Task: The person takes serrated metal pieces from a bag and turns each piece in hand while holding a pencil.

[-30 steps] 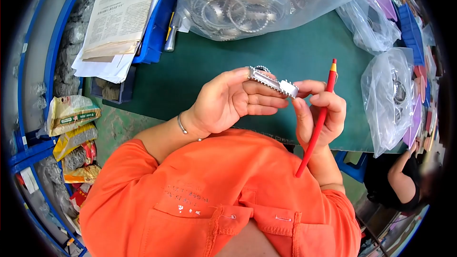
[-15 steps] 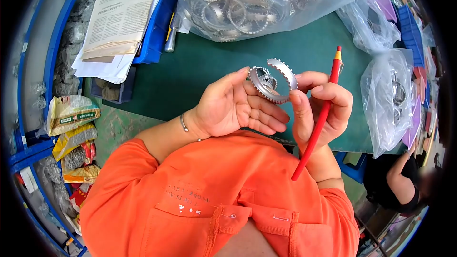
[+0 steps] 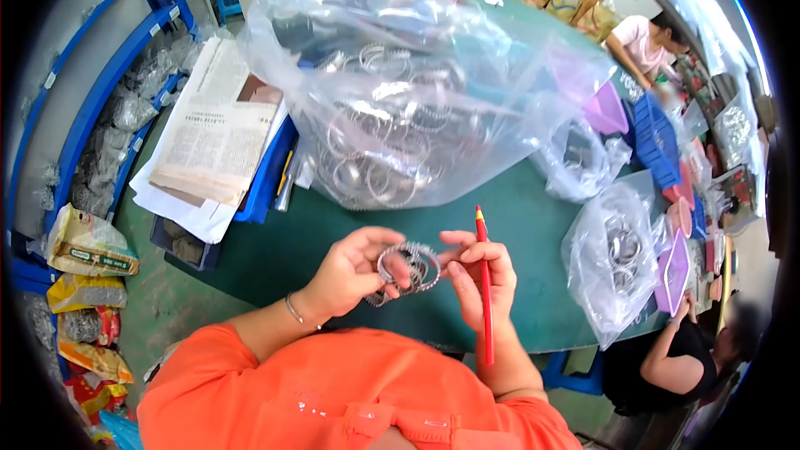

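left hand (image 3: 340, 279) is gripping toothed rings (image 3: 426, 260) over green table (image 3: 537, 271); right hand (image 3: 502, 279) is gripping red pencil (image 3: 487, 325), hovering just beside rings, contact unclear. big bag (image 3: 479, 117) is blocking table beyond; small bag (image 3: 602, 308) is sitting right, newspaper (image 3: 208, 133) is lying left. shelf (image 3: 83, 75) is lining left side; two people (image 3: 671, 358) are showing far right.

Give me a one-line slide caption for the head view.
Left hand holding a toothed metal ring, right hand a red pencil, near a bulging clear bag.

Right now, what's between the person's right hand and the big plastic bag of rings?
In the head view, green tabletop, with the red pencil in the right hand jutting over it.
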{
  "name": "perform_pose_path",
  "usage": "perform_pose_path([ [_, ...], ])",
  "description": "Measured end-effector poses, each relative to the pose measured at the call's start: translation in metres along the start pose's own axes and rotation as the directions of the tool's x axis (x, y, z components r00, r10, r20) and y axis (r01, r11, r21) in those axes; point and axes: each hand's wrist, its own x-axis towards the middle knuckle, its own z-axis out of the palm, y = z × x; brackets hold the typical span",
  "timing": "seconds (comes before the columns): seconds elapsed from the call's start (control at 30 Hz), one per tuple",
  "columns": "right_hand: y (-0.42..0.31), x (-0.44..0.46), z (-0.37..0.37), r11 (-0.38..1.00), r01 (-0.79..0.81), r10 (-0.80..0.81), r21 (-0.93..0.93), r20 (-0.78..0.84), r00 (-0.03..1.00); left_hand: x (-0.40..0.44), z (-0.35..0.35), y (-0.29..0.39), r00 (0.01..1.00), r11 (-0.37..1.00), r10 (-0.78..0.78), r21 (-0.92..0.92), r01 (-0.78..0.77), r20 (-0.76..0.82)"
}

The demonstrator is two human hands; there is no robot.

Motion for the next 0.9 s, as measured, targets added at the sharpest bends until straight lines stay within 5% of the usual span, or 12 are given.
perform_pose_path([
  [0.03,0.001,0.001,0.002,0.992,-0.063,0.066,0.107,-0.024,0.998,0.000,0.001,-0.003,0.995,0.982,0.093,0.167,-0.088,-0.025],
  [0.17,0.009,0.005,-0.006,0.944,-0.312,0.323,-0.104,0.123,0.938,-0.007,0.009,-0.005,0.969,0.874,0.246,0.425,-0.236,0.032],
  [0.27,0.002,0.011,-0.008,0.881,-0.473,0.453,0.026,0.248,0.856,-0.004,0.014,0.014,0.878,0.532,0.408,0.716,-0.452,0.252],
  [0.3,-0.001,0.011,-0.008,0.842,-0.529,0.489,0.100,0.271,0.829,0.002,0.011,0.013,0.738,0.334,0.510,0.689,-0.643,0.442],
  [0.4,-0.008,0.008,-0.007,0.927,-0.375,0.368,-0.013,0.218,0.904,0.001,0.011,0.010,0.602,0.124,0.548,0.656,-0.745,0.580],
  [0.5,-0.019,0.018,-0.016,0.945,-0.032,0.019,-0.326,-0.043,0.999,-0.006,0.018,0.014,0.622,0.082,0.670,0.793,-0.604,0.405],
  [0.6,-0.035,0.056,-0.075,0.751,0.239,-0.473,-0.616,-0.250,0.845,-0.006,0.010,0.017,0.642,0.117,0.698,0.834,-0.539,0.317],
  [0.67,-0.053,0.086,-0.111,0.392,0.228,-0.763,-0.891,-0.176,0.622,-0.008,0.006,0.015,0.686,0.162,0.670,0.846,-0.508,0.284],
  [0.73,-0.059,0.109,-0.154,0.458,0.241,-0.747,-0.856,-0.223,0.626,-0.010,0.003,0.011,0.724,0.202,0.643,0.856,-0.476,0.250],
  [0.77,-0.059,0.117,-0.179,0.364,0.046,-0.727,-0.930,-0.253,0.638,-0.012,0.003,0.010,0.742,0.207,0.628,0.870,-0.448,0.232],
  [0.83,-0.060,0.127,-0.204,0.179,-0.027,-0.615,-0.983,-0.133,0.777,-0.013,0.001,0.004,0.770,0.226,0.608,0.888,-0.401,0.193],
  [0.9,-0.051,0.127,-0.207,0.197,-0.010,-0.579,-0.980,-0.124,0.806,-0.017,-0.007,0.000,0.864,0.256,0.472,0.911,-0.322,0.173],
])
